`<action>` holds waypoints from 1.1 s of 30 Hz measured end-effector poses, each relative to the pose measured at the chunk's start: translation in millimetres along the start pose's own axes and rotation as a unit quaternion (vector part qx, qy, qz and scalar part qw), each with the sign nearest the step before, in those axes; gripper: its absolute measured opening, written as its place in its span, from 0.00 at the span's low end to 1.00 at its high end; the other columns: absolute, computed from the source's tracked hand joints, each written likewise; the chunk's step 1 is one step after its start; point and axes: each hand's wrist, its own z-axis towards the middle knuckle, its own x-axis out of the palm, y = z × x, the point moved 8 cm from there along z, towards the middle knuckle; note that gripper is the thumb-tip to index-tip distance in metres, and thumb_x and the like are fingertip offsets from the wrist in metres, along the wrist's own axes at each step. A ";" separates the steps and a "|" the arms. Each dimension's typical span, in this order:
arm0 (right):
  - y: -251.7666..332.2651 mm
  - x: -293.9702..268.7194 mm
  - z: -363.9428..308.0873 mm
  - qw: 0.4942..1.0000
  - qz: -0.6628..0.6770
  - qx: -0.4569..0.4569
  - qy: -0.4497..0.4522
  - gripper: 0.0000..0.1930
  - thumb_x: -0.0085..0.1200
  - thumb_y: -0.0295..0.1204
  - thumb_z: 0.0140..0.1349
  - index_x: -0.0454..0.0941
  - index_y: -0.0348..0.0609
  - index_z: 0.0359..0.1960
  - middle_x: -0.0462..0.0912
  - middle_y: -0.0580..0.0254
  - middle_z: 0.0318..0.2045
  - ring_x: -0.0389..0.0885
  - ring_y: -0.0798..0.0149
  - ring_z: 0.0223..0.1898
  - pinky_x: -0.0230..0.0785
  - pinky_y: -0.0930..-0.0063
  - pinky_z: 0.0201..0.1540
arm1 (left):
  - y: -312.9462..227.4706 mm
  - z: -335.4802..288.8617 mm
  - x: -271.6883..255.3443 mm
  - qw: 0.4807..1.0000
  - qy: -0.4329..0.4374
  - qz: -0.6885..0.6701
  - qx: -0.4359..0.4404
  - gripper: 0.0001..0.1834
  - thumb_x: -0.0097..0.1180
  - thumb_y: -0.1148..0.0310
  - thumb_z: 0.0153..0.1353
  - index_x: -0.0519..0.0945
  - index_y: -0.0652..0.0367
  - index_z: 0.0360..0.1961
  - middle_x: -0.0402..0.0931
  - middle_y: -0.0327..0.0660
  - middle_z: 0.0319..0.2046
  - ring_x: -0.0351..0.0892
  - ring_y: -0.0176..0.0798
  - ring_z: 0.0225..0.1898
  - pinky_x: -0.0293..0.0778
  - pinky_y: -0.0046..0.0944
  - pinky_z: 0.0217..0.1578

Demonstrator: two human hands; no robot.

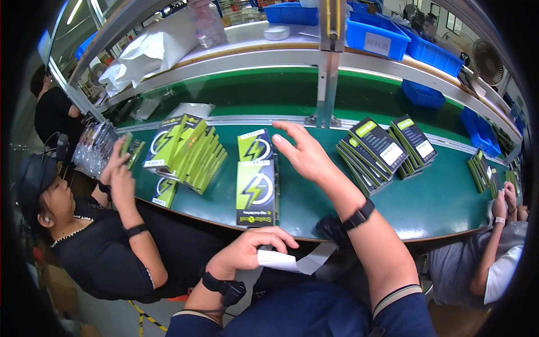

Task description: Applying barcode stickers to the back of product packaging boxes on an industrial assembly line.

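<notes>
blue bins (357,36) on a shelf (247,36), fan (487,63) at right.

Wearer's two hands (303,151), one strip (278,260)

Green table (426,210) (brown-edged) | left: fanned box pile (193,151) | middle: lime-and-black boxes (255,194) | centre-right: 2 leaning box stacks (373,149)

A green table (314,209) runs across the room, a metal-framed shelf (247,44) above it — fan (487,63) at right, tube light (74,11) upper left, grey floor (115,313) with striped tape (150,319) below.
</notes>
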 end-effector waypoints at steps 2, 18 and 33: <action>-22.5 18.8 32.0 0.999 -0.029 0.012 0.012 0.29 0.50 0.51 0.71 0.73 0.43 0.65 0.73 0.43 0.63 0.70 0.41 0.66 0.62 0.56 0.68 | 1.0 0.5 1.7 1.000 0.009 0.008 0.013 0.06 0.68 0.73 0.56 0.84 0.62 0.34 0.82 0.51 0.49 0.82 0.45 0.51 0.74 0.41 0.53; -40.8 70.2 11.7 0.970 0.053 0.160 0.175 0.27 0.46 0.49 0.76 0.81 0.37 0.58 0.85 0.53 0.52 0.79 0.63 0.55 0.68 0.69 0.62 | 25.8 1.3 -43.7 0.997 -0.071 0.023 0.011 0.05 0.66 0.80 0.58 0.83 0.64 0.36 0.84 0.47 0.48 0.83 0.42 0.52 0.76 0.40 0.54; -41.5 78.7 -4.1 0.989 0.041 0.144 -0.011 0.32 0.54 0.48 0.71 0.67 0.48 0.72 0.62 0.42 0.72 0.63 0.45 0.72 0.56 0.60 0.72 | 8.9 -25.5 -88.7 0.996 -0.016 0.055 0.072 0.12 0.58 0.84 0.49 0.82 0.64 0.36 0.84 0.45 0.46 0.84 0.45 0.50 0.76 0.42 0.54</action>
